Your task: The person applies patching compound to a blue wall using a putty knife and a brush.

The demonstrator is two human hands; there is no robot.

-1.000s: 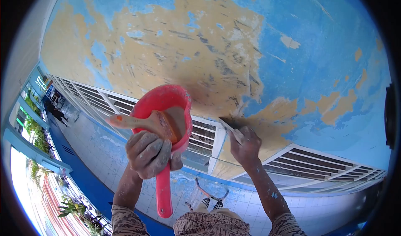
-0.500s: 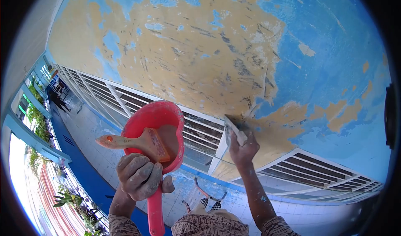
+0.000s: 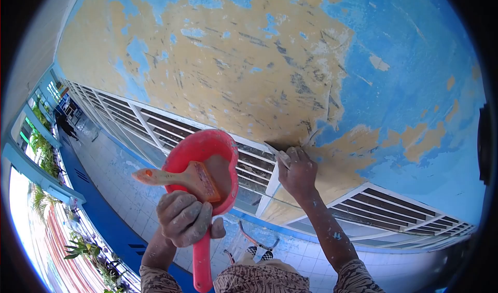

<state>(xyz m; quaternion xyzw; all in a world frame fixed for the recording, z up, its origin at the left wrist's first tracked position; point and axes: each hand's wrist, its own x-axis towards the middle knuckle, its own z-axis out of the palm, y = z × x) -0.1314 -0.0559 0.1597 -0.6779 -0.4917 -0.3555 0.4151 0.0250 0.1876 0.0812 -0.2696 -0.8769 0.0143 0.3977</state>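
Note:
My left hand (image 3: 185, 219) is closed round the handle of a red plastic scoop (image 3: 203, 262), whose bowl holds a brownish material (image 3: 220, 172). A wide paintbrush (image 3: 179, 179) rests in the bowl, its wooden handle sticking out to the left. My right hand (image 3: 298, 172) grips a putty knife (image 3: 275, 150), its blade against the lower edge of the patchy wall (image 3: 233, 70), just above the louvred window. The wall shows tan areas with dark scrapes between blue paint.
Louvred windows (image 3: 249, 163) run below the wall, with another at the lower right (image 3: 384, 210). A metal frame (image 3: 249, 236) stands near my feet. Plants (image 3: 85, 247) line the left railing. A person (image 3: 65, 125) is far down the tiled walkway.
My right hand has moved slightly left and up along the wall's lower edge with the putty knife. My left hand, with the scoop and brush, has shifted a little right and down.

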